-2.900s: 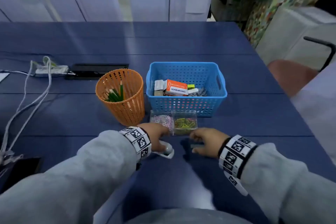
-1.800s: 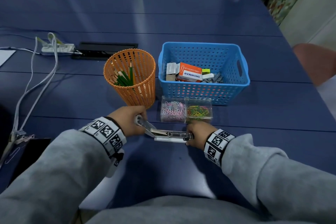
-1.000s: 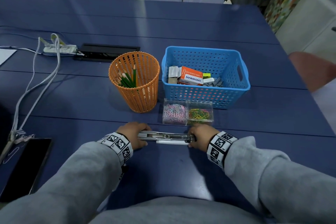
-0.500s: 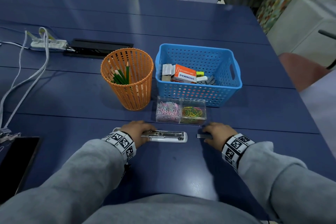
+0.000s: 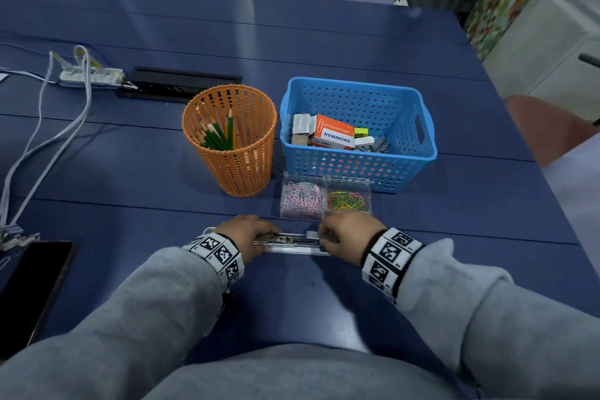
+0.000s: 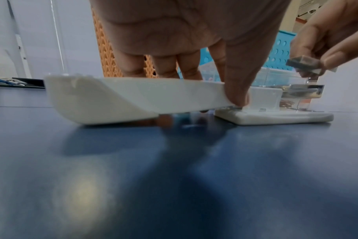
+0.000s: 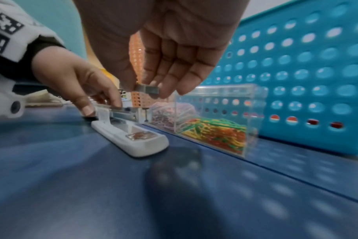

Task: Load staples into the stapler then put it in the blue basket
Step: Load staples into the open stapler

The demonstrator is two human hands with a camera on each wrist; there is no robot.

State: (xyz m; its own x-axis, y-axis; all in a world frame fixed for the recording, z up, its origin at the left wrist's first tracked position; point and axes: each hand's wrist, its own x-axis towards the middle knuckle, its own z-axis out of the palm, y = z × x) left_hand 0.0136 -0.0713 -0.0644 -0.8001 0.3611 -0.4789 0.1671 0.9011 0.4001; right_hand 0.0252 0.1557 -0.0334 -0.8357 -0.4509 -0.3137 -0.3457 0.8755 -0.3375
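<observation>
The white stapler (image 5: pixel 293 245) lies swung open flat on the blue table, close to me. My left hand (image 5: pixel 250 234) grips its white top cover (image 6: pixel 133 97), thumb on the near side and fingers behind. Its metal magazine (image 6: pixel 296 92) faces up above the white base (image 7: pixel 133 142). My right hand (image 5: pixel 341 235) pinches a short grey strip of staples (image 7: pixel 147 90) between thumb and forefinger, just above the magazine's front end. The blue basket (image 5: pixel 428 140) stands behind, holding an orange box and small items.
Two clear boxes of coloured paper clips (image 5: pixel 324 198) sit right behind the stapler, against the basket. An orange mesh cup of pencils (image 5: pixel 233 143) stands to the left of the basket. A dark phone (image 5: pixel 29 279), white cables and a power strip (image 5: pixel 94 75) lie at far left.
My right hand has come left from the table beside the stapler and now holds the staple strip over the magazine. My left hand still holds the opened stapler down.
</observation>
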